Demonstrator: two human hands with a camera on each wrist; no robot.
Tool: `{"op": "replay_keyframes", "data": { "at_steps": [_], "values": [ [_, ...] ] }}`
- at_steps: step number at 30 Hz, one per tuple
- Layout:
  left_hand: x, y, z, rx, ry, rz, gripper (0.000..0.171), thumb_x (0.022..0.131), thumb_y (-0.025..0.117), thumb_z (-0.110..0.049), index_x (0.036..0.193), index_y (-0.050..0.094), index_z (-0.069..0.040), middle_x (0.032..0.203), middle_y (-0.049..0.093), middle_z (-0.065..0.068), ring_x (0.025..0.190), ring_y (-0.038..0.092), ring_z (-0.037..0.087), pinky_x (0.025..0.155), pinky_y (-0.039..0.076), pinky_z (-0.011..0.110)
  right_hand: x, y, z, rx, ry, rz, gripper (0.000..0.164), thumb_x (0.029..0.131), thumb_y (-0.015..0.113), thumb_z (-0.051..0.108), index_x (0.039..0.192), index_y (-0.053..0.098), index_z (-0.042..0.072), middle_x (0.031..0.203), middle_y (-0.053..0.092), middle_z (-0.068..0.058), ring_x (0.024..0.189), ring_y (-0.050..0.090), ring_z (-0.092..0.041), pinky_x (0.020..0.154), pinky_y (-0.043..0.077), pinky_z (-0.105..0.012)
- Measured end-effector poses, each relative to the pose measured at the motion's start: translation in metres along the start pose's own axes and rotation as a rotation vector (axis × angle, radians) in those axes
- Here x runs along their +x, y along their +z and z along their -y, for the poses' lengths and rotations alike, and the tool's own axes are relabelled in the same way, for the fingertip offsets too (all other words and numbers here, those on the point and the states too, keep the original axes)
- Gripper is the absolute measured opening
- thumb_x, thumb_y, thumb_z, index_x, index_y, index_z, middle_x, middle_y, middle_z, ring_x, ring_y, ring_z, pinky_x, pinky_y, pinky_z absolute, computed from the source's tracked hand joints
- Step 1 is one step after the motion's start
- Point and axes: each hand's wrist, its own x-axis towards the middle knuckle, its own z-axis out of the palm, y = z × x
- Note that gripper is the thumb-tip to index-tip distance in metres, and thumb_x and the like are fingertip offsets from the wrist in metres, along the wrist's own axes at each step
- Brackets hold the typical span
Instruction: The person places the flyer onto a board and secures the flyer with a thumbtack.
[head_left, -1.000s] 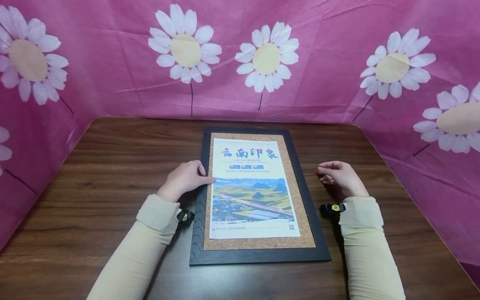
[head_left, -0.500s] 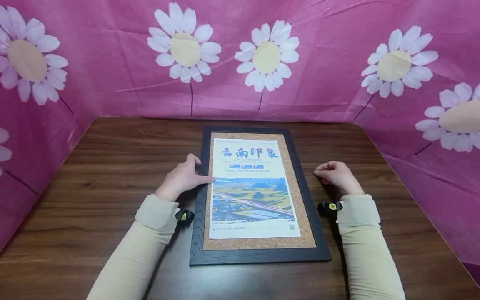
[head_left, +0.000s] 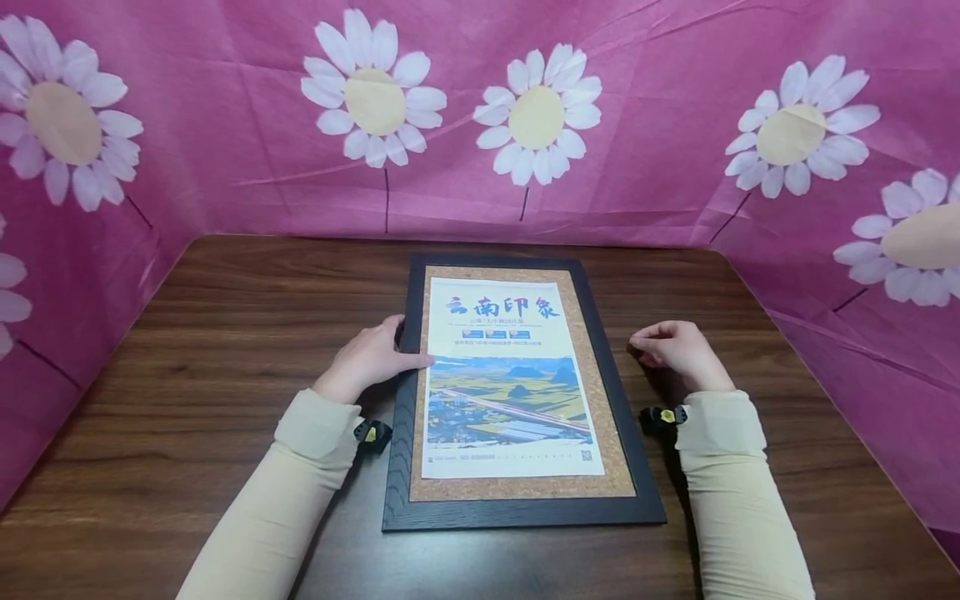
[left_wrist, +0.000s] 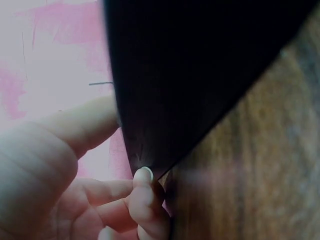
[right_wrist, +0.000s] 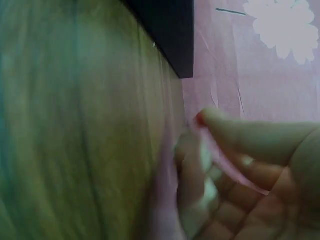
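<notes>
A black-framed cork board point(head_left: 618, 467) lies on the table, with a printed landscape poster point(head_left: 517, 400) on its cork. My left hand point(head_left: 367, 358) grips the board's left side, thumb over the frame onto the poster's left edge. In the left wrist view, curled fingers point(left_wrist: 145, 200) touch the frame's side point(left_wrist: 170, 90). My right hand point(head_left: 678, 354) is just right of the board, apart from it. Its thumb and fingers pinch a small red push pin point(right_wrist: 200, 118) in the right wrist view; only a red bit shows. The head view hides the pin.
The wooden table point(head_left: 247, 292) surrounds the board. A pink cloth with daisies point(head_left: 645, 125) hangs behind and along both sides. Each wrist wears a small black camera, one on the left point(head_left: 372, 435) and one on the right point(head_left: 662, 418).
One second ago the red push pin showed at my right fingertips in the head view; now it is hidden. A left finger lifted, then lowered slightly. The board and poster stay in place.
</notes>
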Motion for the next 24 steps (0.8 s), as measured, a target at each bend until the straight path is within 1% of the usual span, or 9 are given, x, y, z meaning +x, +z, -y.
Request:
{"op": "replay_keyframes", "data": {
  "at_steps": [4,7,10,12,14,16,20,22,24],
  "values": [
    [0.0,0.001,0.0,-0.003,0.011,-0.001,0.096,0.086,0.069,-0.053,0.156,0.024,-0.005,0.154,0.04,0.022,0.136,0.045,0.039,0.108,0.039,0.057,-0.002,-0.002,0.009,0.065,-0.032,-0.014,0.042,0.098,0.063,0.021,0.124,0.06,-0.012,0.087,0.072,0.008,0.076,0.069,-0.003,0.072,0.057,-0.022],
    [-0.001,0.001,0.0,0.004,0.017,-0.006,0.095,0.087,0.069,-0.053,0.156,0.026,-0.005,0.153,0.042,0.022,0.135,0.046,0.039,0.107,0.04,0.057,-0.002,-0.001,0.018,0.156,-0.051,-0.006,0.045,0.095,0.067,0.023,0.125,0.06,-0.01,0.088,0.073,0.011,0.078,0.071,-0.004,0.074,0.058,-0.024],
    [-0.002,0.001,0.0,0.0,0.011,-0.011,0.094,0.086,0.07,-0.053,0.155,0.027,-0.006,0.152,0.043,0.021,0.133,0.049,0.038,0.106,0.041,0.056,-0.002,0.001,0.029,0.25,-0.068,0.006,0.04,0.093,0.07,0.022,0.121,0.064,-0.005,0.088,0.074,0.012,0.079,0.072,-0.007,0.077,0.059,-0.029],
    [-0.002,0.001,-0.001,-0.004,0.006,-0.011,0.094,0.086,0.07,-0.053,0.155,0.027,-0.006,0.151,0.044,0.021,0.131,0.05,0.037,0.106,0.042,0.056,-0.001,0.001,0.037,0.288,-0.078,0.016,0.033,0.093,0.071,0.021,0.117,0.068,-0.001,0.089,0.074,0.011,0.079,0.071,-0.008,0.078,0.059,-0.031],
    [-0.003,0.001,-0.001,-0.009,0.004,-0.011,0.094,0.085,0.071,-0.052,0.155,0.028,-0.006,0.15,0.045,0.021,0.129,0.051,0.036,0.105,0.042,0.056,0.0,0.003,0.045,0.285,-0.087,0.03,0.028,0.093,0.071,0.02,0.114,0.069,0.001,0.089,0.075,0.01,0.079,0.072,-0.009,0.078,0.059,-0.031],
    [-0.003,0.001,-0.001,-0.006,0.008,-0.011,0.094,0.086,0.071,-0.052,0.155,0.028,-0.006,0.15,0.046,0.021,0.129,0.052,0.036,0.104,0.043,0.056,0.003,0.005,0.053,0.272,-0.096,0.052,0.033,0.093,0.07,0.019,0.117,0.067,-0.003,0.089,0.075,0.008,0.078,0.071,-0.009,0.078,0.059,-0.03],
    [-0.002,0.0,0.0,-0.003,0.012,-0.015,0.093,0.086,0.07,-0.053,0.154,0.029,-0.005,0.149,0.047,0.021,0.129,0.052,0.036,0.104,0.043,0.056,0.012,0.011,0.07,0.186,-0.142,0.095,0.042,0.095,0.067,0.016,0.125,0.06,-0.013,0.092,0.074,0.006,0.078,0.071,-0.01,0.077,0.059,-0.028],
    [-0.003,0.0,-0.001,0.002,0.011,-0.016,0.092,0.086,0.07,-0.053,0.154,0.03,-0.006,0.148,0.048,0.021,0.128,0.053,0.036,0.103,0.043,0.056,0.017,0.016,0.078,0.131,-0.167,0.103,0.041,0.096,0.066,0.015,0.125,0.06,-0.014,0.094,0.074,0.004,0.077,0.07,-0.011,0.075,0.058,-0.027],
    [-0.003,0.0,-0.001,0.006,0.01,-0.015,0.091,0.086,0.07,-0.053,0.154,0.031,-0.006,0.147,0.05,0.02,0.126,0.054,0.035,0.101,0.044,0.055,0.023,0.021,0.085,0.116,-0.174,0.118,0.04,0.096,0.066,0.014,0.124,0.06,-0.014,0.094,0.073,0.001,0.075,0.069,-0.01,0.074,0.058,-0.027]
  ]
}}
